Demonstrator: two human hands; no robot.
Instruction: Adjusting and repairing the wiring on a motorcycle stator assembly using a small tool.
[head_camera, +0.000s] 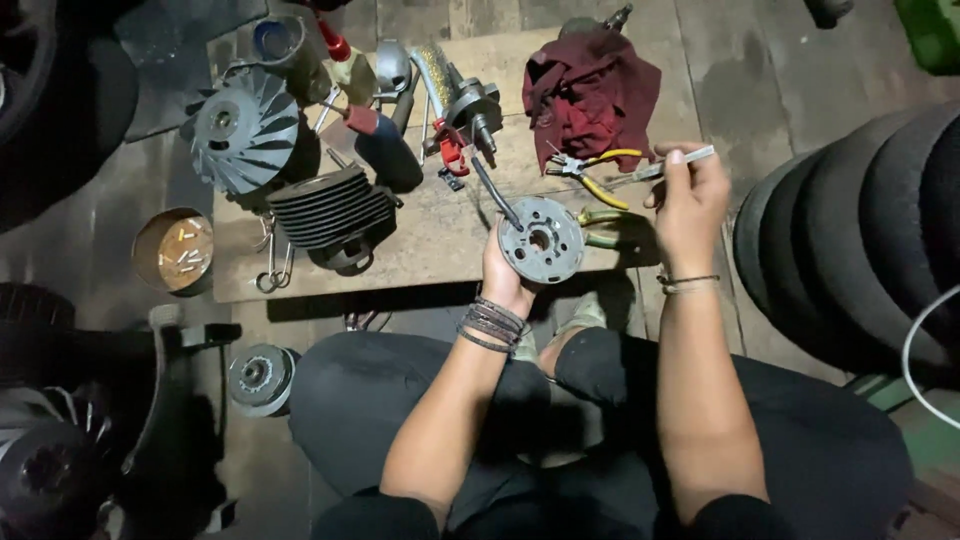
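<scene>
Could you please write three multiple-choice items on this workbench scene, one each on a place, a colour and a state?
1. Where does the finned cylinder lie?
A. On the wooden board
B. On the person's lap
C. Inside the tin

2. What colour is the rag?
A. Blue
B. Dark red
C. White

3. What is the left hand doing?
A. Resting flat
B. Holding a round metal plate
C. Gripping pliers

Answers:
1 A, it sits on the wooden board left of the hands.
2 B, the cloth is dark red.
3 B, its fingers cup the round metal plate; the right hand holds a thin metal tool.
</scene>
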